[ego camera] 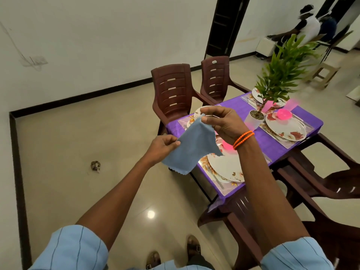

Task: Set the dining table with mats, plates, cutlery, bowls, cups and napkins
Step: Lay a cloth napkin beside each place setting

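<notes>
Napkin step. Both hands pinch the blue napkin (191,145) in the air, short of the worktop (272,143): left hand (162,148) at a lower corner, right hand (222,123) at the top. Plates and mats look laid. Next, probably: fold it, then lay it beside the near plate (226,168).

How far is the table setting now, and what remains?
Mats, plates and pink bowls already lie on the purple table; cutlery shows beside the near plate. Left hand and right hand pinch a blue napkin. Napkins remain; no cup is clearly visible.
</notes>
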